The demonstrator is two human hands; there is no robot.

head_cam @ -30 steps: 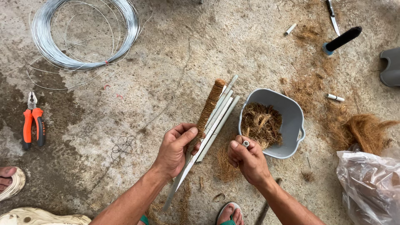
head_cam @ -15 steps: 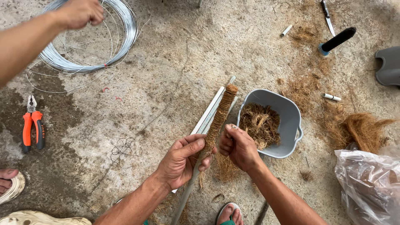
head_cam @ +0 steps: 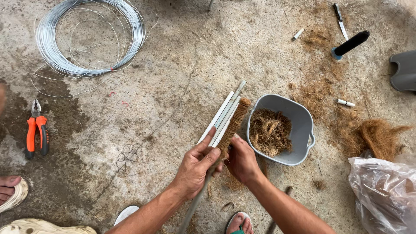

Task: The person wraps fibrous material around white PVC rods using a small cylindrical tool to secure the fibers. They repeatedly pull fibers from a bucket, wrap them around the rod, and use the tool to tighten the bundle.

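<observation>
Left hand (head_cam: 197, 167) clamps stiff white slats (head_cam: 223, 117), right hand (head_cam: 242, 161) pinches light, crumbly, probably coconut fibre strip (head_cam: 234, 125); grip low.

Both hands (head_cam: 219, 162) around fibre-packed rods (head_cam: 227, 119)

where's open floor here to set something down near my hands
Bare concrete lies between the pliers, the wire coil and your left hand. Right of the grey tub it is crowded: loose fibre, plastic bag.
</observation>
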